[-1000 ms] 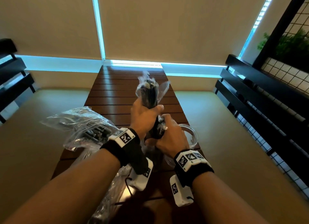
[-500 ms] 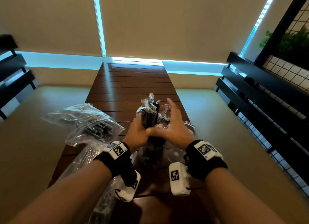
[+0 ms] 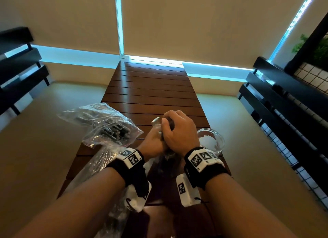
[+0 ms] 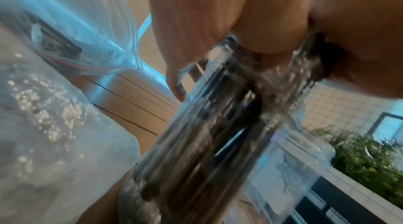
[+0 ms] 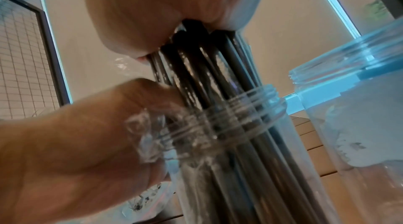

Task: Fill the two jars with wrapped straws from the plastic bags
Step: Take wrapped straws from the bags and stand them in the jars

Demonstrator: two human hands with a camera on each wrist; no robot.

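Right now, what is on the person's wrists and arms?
Both forearms are bare, no sleeves. Each wrist wears a black band topped with white blocks carrying black square-pattern markers. A white camera box hangs under each wrist, trailing a thin black cable.

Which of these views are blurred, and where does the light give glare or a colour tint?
Head view: sharp, wide-angle bending at the edges, cyan light strips glaring on the wooden table. Left wrist view: strong motion blur on the straws and plastic bag. Right wrist view: milder blur, blue tint on the second jar.
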